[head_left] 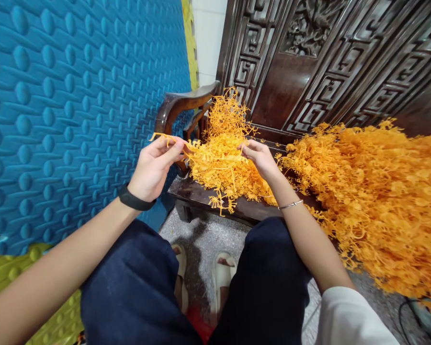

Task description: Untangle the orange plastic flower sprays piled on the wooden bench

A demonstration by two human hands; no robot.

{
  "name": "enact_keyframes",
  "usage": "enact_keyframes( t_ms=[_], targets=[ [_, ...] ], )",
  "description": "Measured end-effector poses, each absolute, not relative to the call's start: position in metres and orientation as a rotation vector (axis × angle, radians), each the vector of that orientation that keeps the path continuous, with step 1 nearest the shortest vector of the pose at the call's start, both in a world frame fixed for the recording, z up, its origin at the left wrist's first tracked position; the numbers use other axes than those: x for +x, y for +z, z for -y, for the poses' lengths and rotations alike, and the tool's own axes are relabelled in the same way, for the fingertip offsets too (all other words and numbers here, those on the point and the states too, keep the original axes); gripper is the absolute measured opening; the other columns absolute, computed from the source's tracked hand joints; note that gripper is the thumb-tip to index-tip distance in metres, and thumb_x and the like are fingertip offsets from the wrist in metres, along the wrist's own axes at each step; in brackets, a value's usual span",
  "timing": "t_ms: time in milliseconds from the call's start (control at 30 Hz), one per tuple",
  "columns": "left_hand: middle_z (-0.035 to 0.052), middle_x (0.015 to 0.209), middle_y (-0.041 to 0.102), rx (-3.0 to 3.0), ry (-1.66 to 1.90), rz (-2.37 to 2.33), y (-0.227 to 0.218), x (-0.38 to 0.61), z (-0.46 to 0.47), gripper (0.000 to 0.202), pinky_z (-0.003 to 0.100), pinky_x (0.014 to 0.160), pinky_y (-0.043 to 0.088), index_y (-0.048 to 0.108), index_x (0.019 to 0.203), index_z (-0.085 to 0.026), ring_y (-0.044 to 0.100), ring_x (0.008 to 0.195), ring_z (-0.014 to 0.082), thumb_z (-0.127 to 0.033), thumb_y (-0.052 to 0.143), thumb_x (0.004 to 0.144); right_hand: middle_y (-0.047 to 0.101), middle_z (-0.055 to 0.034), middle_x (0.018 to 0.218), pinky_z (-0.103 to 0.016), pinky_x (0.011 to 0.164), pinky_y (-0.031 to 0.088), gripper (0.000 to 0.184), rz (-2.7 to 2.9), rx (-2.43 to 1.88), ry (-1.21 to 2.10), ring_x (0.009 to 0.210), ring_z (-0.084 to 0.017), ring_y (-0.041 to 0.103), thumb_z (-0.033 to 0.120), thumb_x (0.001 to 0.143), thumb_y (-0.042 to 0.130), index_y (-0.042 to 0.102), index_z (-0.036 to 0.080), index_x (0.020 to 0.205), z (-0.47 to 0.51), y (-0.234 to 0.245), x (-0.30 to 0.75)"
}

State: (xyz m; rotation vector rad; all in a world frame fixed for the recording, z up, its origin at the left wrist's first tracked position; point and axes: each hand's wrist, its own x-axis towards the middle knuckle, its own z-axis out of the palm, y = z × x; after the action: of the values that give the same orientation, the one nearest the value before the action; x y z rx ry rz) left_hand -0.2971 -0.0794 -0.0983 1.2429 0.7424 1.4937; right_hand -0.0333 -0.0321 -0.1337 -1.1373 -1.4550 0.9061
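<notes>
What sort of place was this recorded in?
Probably a room in a home rather than a factory: there is a carved dark wooden bench of a household sort, blue padded matting and pale sandals, though orange branching pieces are heaped there.

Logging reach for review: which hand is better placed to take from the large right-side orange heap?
Probably the right hand: it is nearer the large orange heap; the left hand is farther away.

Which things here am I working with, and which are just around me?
Being worked with:
orange strand, in the left hand
smaller orange pile, at the right hand
larger orange heap, farther right
wooden bench

Just around:
blue textured mat
yellow-green mat
black wristband and bracelet, worn
</notes>
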Motion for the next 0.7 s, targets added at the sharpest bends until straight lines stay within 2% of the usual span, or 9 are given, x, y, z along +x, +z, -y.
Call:
enact_keyframes(
  t_ms=[100, 233, 367, 467, 567, 600, 667, 700],
  targets=[
    [0.0002, 0.070, 0.064, 1.234, 1.523, -0.689, -0.098, -0.297, 0.079, 0.017, 0.022, 0.070, 0.049, 0.062, 0.072, -0.015, 0.061, 0.070, 0.0099, -0.028, 0.073, 0.071, 0.058, -0.0010, 0.066, -0.023, 0.057, 0.043, 0.016, 1.573, -1.104, 1.162, 0.060, -0.009, 0.052, 0.032, 0.071, 0.063, 0.060, 0.017, 0.069, 0.035, -0.137, -0.033],
    [-0.0023, 0.060, 0.059, 1.218, 1.472, -0.696, -0.093, -0.299, 0.083, 0.011, 0.018, 0.053, 0.043, 0.060, 0.070, -0.016, 0.055, 0.056, 0.0070, -0.024, 0.068, 0.073, 0.065, -0.0010, 0.068, -0.024, 0.061, 0.047, 0.010, 1.943, -1.114, 1.452, 0.062, -0.011, 0.057, 0.025, 0.069, 0.061, 0.063, 0.016, 0.067, 0.048, -0.146, -0.056],
    [-0.0040, 0.055, 0.054, 1.293, 1.267, -0.842, -0.090, -0.301, 0.090, 0.014, 0.019, 0.045, 0.036, 0.057, 0.071, -0.018, 0.047, 0.046, 0.0068, -0.028, 0.065, 0.075, 0.067, -0.0002, 0.072, -0.024, 0.063, 0.048, 0.014, 2.305, -0.971, 1.713, 0.066, -0.011, 0.059, 0.017, 0.070, 0.061, 0.067, 0.014, 0.082, 0.063, -0.160, -0.086],
    [-0.0034, 0.055, 0.053, 1.445, 1.062, -0.854, -0.097, -0.305, 0.091, 0.018, 0.019, 0.048, 0.036, 0.055, 0.070, -0.016, 0.047, 0.049, 0.0069, -0.030, 0.064, 0.076, 0.066, -0.0007, 0.074, -0.024, 0.065, 0.047, 0.025, 2.310, -0.972, 1.709, 0.065, -0.009, 0.058, 0.011, 0.071, 0.061, 0.064, 0.012, 0.096, 0.067, -0.164, -0.095],
    [-0.0028, 0.057, 0.054, 1.555, 0.862, -0.859, -0.110, -0.310, 0.086, 0.022, 0.021, 0.055, 0.038, 0.054, 0.068, -0.015, 0.047, 0.054, 0.0077, -0.033, 0.063, 0.078, 0.066, -0.0046, 0.081, -0.025, 0.068, 0.047, 0.022, 2.004, -1.019, 1.561, 0.068, -0.009, 0.059, 0.026, 0.083, 0.053, 0.063, 0.012, 0.097, 0.068, -0.156, -0.095],
    [-0.0024, 0.058, 0.055, 1.570, 0.812, -0.865, -0.115, -0.311, 0.084, 0.023, 0.021, 0.056, 0.039, 0.053, 0.068, -0.015, 0.048, 0.055, 0.0083, -0.034, 0.062, 0.078, 0.066, -0.0062, 0.084, -0.026, 0.069, 0.047, 0.028, 1.890, -1.007, 1.557, 0.070, -0.010, 0.059, 0.034, 0.087, 0.048, 0.063, 0.013, 0.095, 0.069, -0.152, -0.097],
    [-0.0016, 0.060, 0.058, 1.577, 0.738, -0.874, -0.123, -0.313, 0.080, 0.025, 0.023, 0.059, 0.041, 0.052, 0.069, -0.016, 0.051, 0.057, 0.0095, -0.037, 0.061, 0.078, 0.067, -0.0071, 0.088, -0.027, 0.070, 0.048, 0.037, 1.735, -0.981, 1.573, 0.075, -0.011, 0.060, 0.046, 0.087, 0.046, 0.064, 0.015, 0.093, 0.072, -0.147, -0.104],
    [-0.0013, 0.061, 0.059, 1.572, 0.708, -0.875, -0.127, -0.314, 0.078, 0.026, 0.024, 0.060, 0.042, 0.052, 0.070, -0.016, 0.053, 0.059, 0.0101, -0.039, 0.062, 0.077, 0.067, -0.0060, 0.087, -0.027, 0.070, 0.047, 0.036, 1.707, -0.977, 1.552, 0.075, -0.011, 0.060, 0.048, 0.083, 0.052, 0.064, 0.015, 0.091, 0.075, -0.146, -0.109]
  ],
)
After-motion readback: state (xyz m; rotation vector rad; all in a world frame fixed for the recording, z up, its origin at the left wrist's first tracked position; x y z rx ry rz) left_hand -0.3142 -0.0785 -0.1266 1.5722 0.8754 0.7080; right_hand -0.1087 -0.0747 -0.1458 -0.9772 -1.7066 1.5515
